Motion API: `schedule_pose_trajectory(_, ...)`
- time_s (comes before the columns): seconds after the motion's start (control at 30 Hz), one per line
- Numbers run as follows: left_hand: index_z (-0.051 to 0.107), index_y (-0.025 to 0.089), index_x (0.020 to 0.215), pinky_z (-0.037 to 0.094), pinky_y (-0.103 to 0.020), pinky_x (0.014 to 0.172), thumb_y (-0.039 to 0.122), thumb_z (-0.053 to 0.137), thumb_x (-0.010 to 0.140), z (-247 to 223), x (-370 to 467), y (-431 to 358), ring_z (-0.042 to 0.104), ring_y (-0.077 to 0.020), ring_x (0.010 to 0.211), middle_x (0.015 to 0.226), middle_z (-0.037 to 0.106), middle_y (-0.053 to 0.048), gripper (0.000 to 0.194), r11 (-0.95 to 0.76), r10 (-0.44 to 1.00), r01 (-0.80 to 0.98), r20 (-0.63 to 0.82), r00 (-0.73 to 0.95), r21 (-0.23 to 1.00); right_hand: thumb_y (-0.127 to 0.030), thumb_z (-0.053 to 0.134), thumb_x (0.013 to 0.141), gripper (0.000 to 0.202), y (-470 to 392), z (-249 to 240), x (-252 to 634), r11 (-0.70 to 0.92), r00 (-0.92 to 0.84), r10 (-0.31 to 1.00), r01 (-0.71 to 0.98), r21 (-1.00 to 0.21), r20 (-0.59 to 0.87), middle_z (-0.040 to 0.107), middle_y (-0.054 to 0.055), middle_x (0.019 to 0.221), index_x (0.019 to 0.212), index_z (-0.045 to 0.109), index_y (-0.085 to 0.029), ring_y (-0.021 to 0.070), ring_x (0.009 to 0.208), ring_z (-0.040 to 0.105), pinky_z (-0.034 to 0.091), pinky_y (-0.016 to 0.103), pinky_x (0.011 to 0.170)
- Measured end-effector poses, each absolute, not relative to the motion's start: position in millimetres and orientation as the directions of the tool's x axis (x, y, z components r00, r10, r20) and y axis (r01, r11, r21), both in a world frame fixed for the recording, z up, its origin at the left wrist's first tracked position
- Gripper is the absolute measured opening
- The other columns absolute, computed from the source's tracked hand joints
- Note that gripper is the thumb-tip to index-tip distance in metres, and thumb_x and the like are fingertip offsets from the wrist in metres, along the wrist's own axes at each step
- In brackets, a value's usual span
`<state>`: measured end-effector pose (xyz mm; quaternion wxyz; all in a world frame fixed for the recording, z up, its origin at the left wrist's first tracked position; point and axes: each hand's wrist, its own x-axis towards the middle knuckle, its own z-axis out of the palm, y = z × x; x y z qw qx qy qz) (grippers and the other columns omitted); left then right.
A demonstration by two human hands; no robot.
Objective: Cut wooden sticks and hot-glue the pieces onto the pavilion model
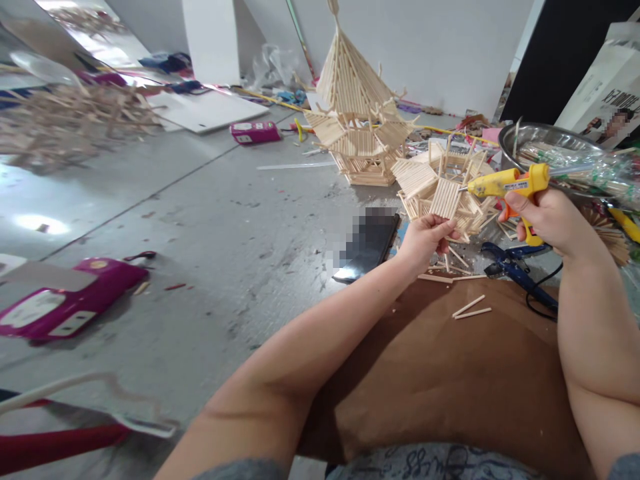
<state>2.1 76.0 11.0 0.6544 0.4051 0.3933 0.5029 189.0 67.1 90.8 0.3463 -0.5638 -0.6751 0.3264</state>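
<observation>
My left hand [434, 237] pinches the lower edge of a small panel of wooden sticks [447, 197] laid side by side. In my right hand [563, 217] is a yellow glue gun [500, 183], fingers wrapped round its handle near the orange trigger. The nozzle points left, at the panel's upper right edge; whether it touches I cannot tell. Right behind the panel stands a partly built stick model [417, 177] with slanted roof pieces. Farther back rises a taller stick pavilion [357, 100] with a pointed roof. Loose sticks [470, 307] lie below my hands.
A dark phone [373, 240] lies left of my left hand. Blue pliers [517, 267] rest below the glue gun. A metal bowl [505, 143] with sticks and plastic wrap stands at right. Purple power strips [95, 293] and a stick pile [85, 123] are at left. Brown cloth [450, 373] covers my lap.
</observation>
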Motion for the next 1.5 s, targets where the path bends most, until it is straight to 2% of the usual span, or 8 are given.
schedule_pose_trajectory(0.23,0.049,0.015,0.065,0.029,-0.016,0.034,0.028,0.064,0.067,13.6,-0.6,69.7,0.042,-0.0023,0.031,0.051,0.058,0.004,0.021,0.190,0.964,-0.326,-0.114,0.238,0.926,-0.051,0.055,0.073,0.035,61.7,99.6,184.9,0.139,-0.086,0.990,0.454,-0.880,0.112,0.060,0.003,0.070,0.082,0.054,-0.017,0.0045,0.036,0.045,0.036,0.022,0.036)
schedule_pose_trajectory(0.4,0.052,0.014,0.064,0.031,-0.016,0.036,0.032,0.066,0.066,13.8,-6.7,61.7,0.044,-0.0023,0.034,0.052,0.059,0.002,0.022,0.161,0.942,-0.251,-0.073,0.328,0.954,-0.048,0.059,0.071,0.034,61.2,115.9,197.5,0.195,0.057,0.971,0.375,-0.906,0.233,0.062,0.007,0.080,0.084,0.056,-0.017,0.0061,0.041,0.051,0.038,0.022,0.037)
schedule_pose_trajectory(0.57,0.054,0.014,0.066,0.033,-0.016,0.037,0.037,0.066,0.066,13.5,-8.4,58.2,0.044,-0.0019,0.036,0.054,0.059,0.002,0.026,0.057,0.934,-0.209,0.022,0.356,0.976,-0.051,0.062,0.067,0.039,52.6,122.7,234.4,0.164,0.204,0.941,0.427,-0.889,0.271,0.055,0.002,0.065,0.083,0.057,-0.016,0.0075,0.042,0.051,0.038,0.021,0.038)
schedule_pose_trajectory(0.73,0.053,0.013,0.067,0.034,-0.016,0.037,0.036,0.064,0.068,26.5,-9.7,56.7,0.044,-0.0021,0.036,0.052,0.058,0.003,0.026,-0.067,0.926,-0.185,0.130,0.354,0.980,-0.055,0.062,0.064,0.045,19.3,102.1,276.4,0.015,0.163,0.982,0.415,-0.910,0.091,0.054,0.001,0.065,0.085,0.057,-0.015,0.0076,0.043,0.051,0.039,0.020,0.037)
schedule_pose_trajectory(0.87,0.053,0.012,0.067,0.033,-0.015,0.037,0.032,0.062,0.070,37.3,-9.2,59.3,0.043,-0.0015,0.035,0.051,0.058,0.002,0.022,-0.138,0.920,-0.060,0.150,0.361,0.989,-0.054,0.064,0.062,0.042,-4.7,80.2,305.3,-0.169,0.256,0.964,0.387,-0.907,-0.070,0.053,0.000,0.063,0.080,0.056,-0.017,0.0075,0.041,0.049,0.038,0.019,0.035)
schedule_pose_trajectory(1.13,0.054,0.012,0.070,0.033,-0.015,0.038,0.028,0.058,0.072,30.8,-7.2,46.9,0.043,-0.0020,0.038,0.054,0.056,0.002,0.016,-0.167,0.904,0.157,0.087,0.419,0.973,-0.031,0.051,0.081,0.016,-15.1,50.7,339.9,-0.400,0.432,0.872,0.363,-0.842,-0.228,0.057,0.002,0.063,0.081,0.052,-0.016,0.0088,0.038,0.050,0.036,0.020,0.035)
schedule_pose_trajectory(1.27,0.054,0.013,0.071,0.031,-0.015,0.038,0.035,0.056,0.072,14.7,-11.6,35.6,0.042,-0.0025,0.037,0.055,0.056,0.002,0.023,-0.153,0.922,0.171,0.079,0.378,0.973,-0.031,0.050,0.081,0.017,-14.2,39.0,346.4,-0.470,0.445,0.839,0.305,-0.828,-0.313,0.060,0.005,0.065,0.083,0.053,-0.014,0.0090,0.037,0.049,0.037,0.022,0.038)
schedule_pose_trajectory(1.5,0.056,0.013,0.074,0.032,-0.016,0.039,0.038,0.055,0.072,3.3,-12.5,28.3,0.042,-0.0032,0.038,0.053,0.055,0.003,0.025,-0.119,0.953,0.188,0.059,0.297,0.975,-0.033,0.052,0.079,0.022,-14.5,24.8,364.0,-0.498,0.498,0.793,0.196,-0.845,-0.351,0.062,0.009,0.061,0.078,0.057,-0.011,0.0109,0.036,0.048,0.037,0.025,0.040)
